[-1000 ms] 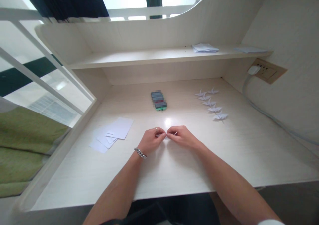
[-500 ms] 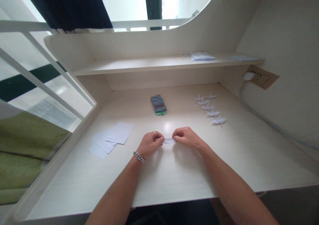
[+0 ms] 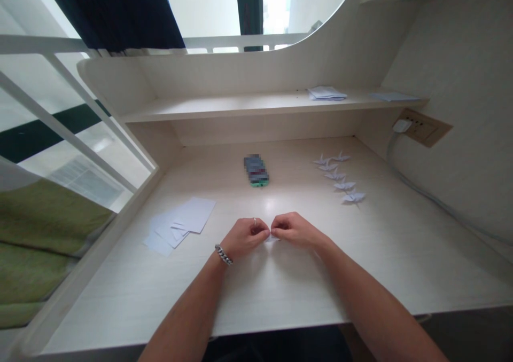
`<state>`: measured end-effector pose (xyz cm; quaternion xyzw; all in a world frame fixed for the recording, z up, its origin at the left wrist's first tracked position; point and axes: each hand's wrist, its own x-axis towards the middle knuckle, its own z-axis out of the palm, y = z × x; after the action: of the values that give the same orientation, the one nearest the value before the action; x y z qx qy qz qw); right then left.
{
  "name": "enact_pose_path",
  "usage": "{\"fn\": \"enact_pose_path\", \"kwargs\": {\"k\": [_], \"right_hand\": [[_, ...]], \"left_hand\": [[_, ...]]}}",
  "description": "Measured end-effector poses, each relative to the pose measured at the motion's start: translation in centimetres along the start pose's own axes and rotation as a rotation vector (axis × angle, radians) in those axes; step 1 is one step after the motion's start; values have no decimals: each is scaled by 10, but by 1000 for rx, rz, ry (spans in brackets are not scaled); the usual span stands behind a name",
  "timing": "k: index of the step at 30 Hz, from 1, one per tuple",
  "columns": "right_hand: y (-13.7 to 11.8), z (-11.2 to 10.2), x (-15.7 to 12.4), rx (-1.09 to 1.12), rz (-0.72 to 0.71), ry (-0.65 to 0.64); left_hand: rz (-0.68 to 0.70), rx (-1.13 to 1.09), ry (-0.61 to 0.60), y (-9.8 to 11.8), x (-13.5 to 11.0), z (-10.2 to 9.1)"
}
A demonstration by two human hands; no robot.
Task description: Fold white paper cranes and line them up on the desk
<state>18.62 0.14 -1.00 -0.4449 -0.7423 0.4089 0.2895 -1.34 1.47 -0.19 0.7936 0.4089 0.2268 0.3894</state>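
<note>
A small piece of folded white paper (image 3: 272, 239) is pinched between both hands, just above or on the desk; most of it is hidden by the fingers. My left hand (image 3: 247, 237), with a ring and a chain bracelet, grips it from the left with thumb and fingertips. From the right, my right hand (image 3: 295, 229) pinches it too, the fingertips of both hands nearly touching. Several folded paper cranes (image 3: 335, 176) stand in a rough line on the desk to the right, beyond my right hand.
Loose white paper sheets (image 3: 196, 215) lie overlapping at the left. A pixelated dark object with a green end (image 3: 256, 170) lies behind my hands. Paper stacks (image 3: 326, 93) rest on the shelf (image 3: 216, 111). A cable (image 3: 435, 203) hangs from the wall socket (image 3: 425, 128).
My hands have come closer together and slightly nearer to me, so less of the folded paper shows between them. The view has shifted slightly.
</note>
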Motion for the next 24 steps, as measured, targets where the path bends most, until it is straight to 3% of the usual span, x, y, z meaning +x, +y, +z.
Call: {"fn": "enact_pose_path", "kwargs": {"k": [10,17,24], "right_hand": [[-3,-13,-4,127,54,-42],[0,-18,-2,205,84,72],[0,-3,0,58,22,62]], "left_hand": [[-51,-112,-58,1,-2,-9],[-61,-329,111,-7,2,-6],[1,-172,99,-4,4,10]]}}
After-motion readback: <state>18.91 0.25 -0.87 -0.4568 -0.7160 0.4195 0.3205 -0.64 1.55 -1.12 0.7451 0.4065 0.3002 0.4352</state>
